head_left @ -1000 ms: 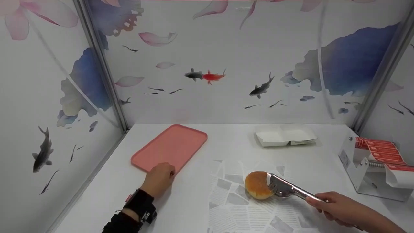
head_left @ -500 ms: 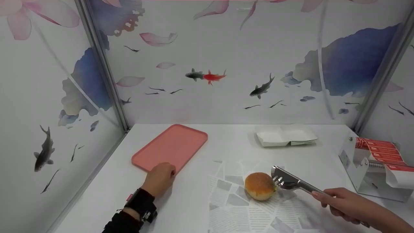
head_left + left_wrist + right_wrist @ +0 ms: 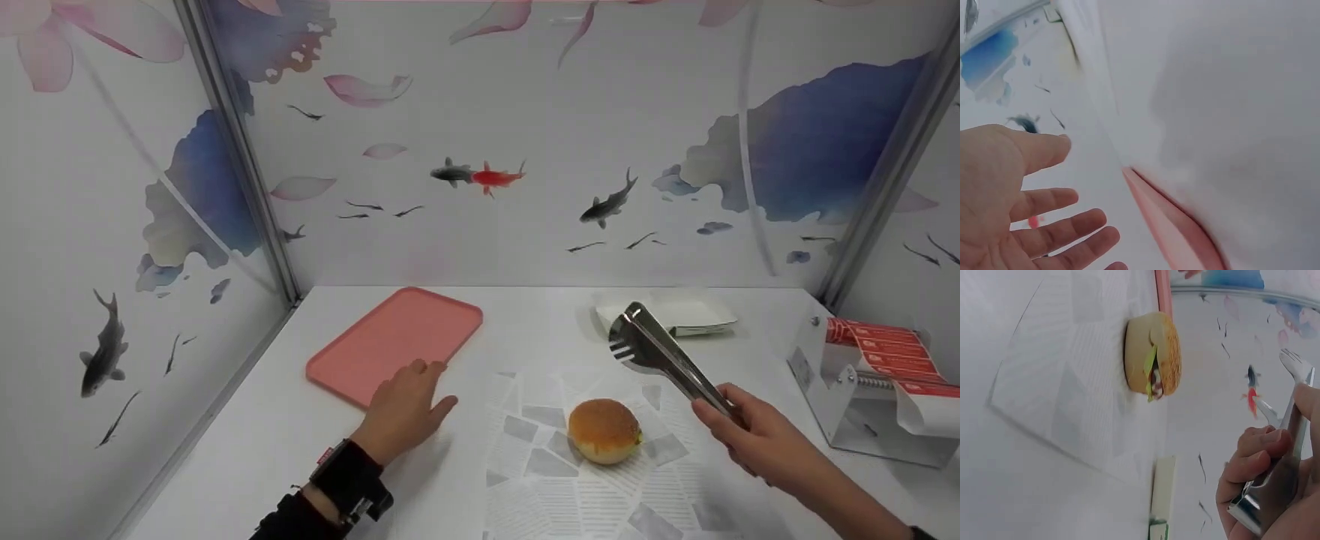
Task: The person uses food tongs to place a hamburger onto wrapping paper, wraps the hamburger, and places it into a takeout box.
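Note:
My right hand (image 3: 765,442) grips metal tongs (image 3: 664,356), raised off the paper, with the fork-like tips pointing up and left, in front of the white box. In the right wrist view, fingers curl round the tongs (image 3: 1275,486). A round burger (image 3: 604,431) lies on newsprint-patterned paper (image 3: 525,514); from the right wrist, green leaf and dark filling show in the burger's (image 3: 1154,354) side. My left hand (image 3: 405,412) hovers over the near right edge of a pink tray (image 3: 397,337), fingers spread. The left wrist view shows this hand (image 3: 1027,197) holding nothing, apart from the tray (image 3: 1174,219).
An opened white takeaway box (image 3: 705,311) stands at the back right of the white table (image 3: 240,450). On the right edge is a label dispenser (image 3: 862,390) with a red-and-white roll. Printed wall panels (image 3: 510,247) enclose the back and sides.
My right hand has lifted the tongs away from the burger, up and back toward the white box. From a curled pose beside the tray, my left hand has spread its fingers and moved right.

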Demonstrator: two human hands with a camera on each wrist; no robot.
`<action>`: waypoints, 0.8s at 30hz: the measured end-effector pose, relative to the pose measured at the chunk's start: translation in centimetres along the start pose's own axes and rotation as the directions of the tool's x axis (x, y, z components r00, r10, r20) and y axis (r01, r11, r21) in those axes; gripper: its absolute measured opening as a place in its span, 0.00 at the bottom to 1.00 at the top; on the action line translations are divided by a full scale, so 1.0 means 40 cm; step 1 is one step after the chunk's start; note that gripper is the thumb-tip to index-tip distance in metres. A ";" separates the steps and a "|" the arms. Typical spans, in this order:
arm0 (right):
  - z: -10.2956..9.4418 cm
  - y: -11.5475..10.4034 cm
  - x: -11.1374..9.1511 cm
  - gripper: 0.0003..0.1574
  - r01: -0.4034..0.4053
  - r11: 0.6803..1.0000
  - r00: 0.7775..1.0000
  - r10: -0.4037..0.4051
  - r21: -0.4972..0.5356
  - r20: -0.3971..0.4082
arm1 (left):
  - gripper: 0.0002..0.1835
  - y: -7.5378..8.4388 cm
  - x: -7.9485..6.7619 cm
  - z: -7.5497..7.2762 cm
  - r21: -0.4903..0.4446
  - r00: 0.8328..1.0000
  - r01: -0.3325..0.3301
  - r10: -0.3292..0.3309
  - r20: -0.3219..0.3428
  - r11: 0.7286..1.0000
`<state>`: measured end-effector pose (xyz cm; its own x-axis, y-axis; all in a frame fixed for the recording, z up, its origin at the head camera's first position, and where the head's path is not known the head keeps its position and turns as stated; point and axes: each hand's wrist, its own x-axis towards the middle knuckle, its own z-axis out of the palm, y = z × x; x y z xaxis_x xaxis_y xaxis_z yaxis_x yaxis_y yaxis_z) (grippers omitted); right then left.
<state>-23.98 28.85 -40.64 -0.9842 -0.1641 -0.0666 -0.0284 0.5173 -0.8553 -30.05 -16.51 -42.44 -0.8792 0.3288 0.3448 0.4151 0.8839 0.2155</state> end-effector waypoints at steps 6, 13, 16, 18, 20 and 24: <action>0.098 -0.074 0.023 0.23 0.153 0.986 0.987 -0.149 0.065 -0.064 | 0.32 0.166 0.009 -0.021 -0.338 0.991 -0.061 0.097 0.092 0.939; 0.232 -0.154 0.057 0.28 0.210 0.976 0.966 -0.196 0.066 -0.169 | 0.40 0.306 0.022 -0.014 -0.669 0.977 -0.029 0.162 0.136 0.742; 0.286 -0.175 0.073 0.30 0.275 0.960 0.942 -0.259 0.048 -0.215 | 0.44 0.339 0.026 -0.006 -0.747 0.985 -0.002 0.130 0.113 0.664; 0.320 -0.183 0.079 0.30 0.337 0.941 0.913 -0.326 0.003 -0.245 | 0.45 0.353 0.028 0.000 -0.785 0.992 0.010 0.093 0.086 0.620; 0.351 -0.185 0.082 0.30 0.413 0.906 0.861 -0.422 -0.093 -0.286 | 0.47 0.364 0.030 0.007 -0.819 0.997 0.017 0.052 0.058 0.573; 0.403 -0.185 0.086 0.32 0.572 0.808 0.744 -0.584 -0.143 -0.325 | 0.47 0.372 0.035 0.018 -0.857 1.000 0.002 -0.006 -0.001 0.516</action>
<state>-24.35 10.91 -42.82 -0.7724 -0.1507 0.6170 -0.6105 0.4441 -0.6558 -25.26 -2.66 -39.42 -0.8814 0.3235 0.3443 0.4126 0.1719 0.8945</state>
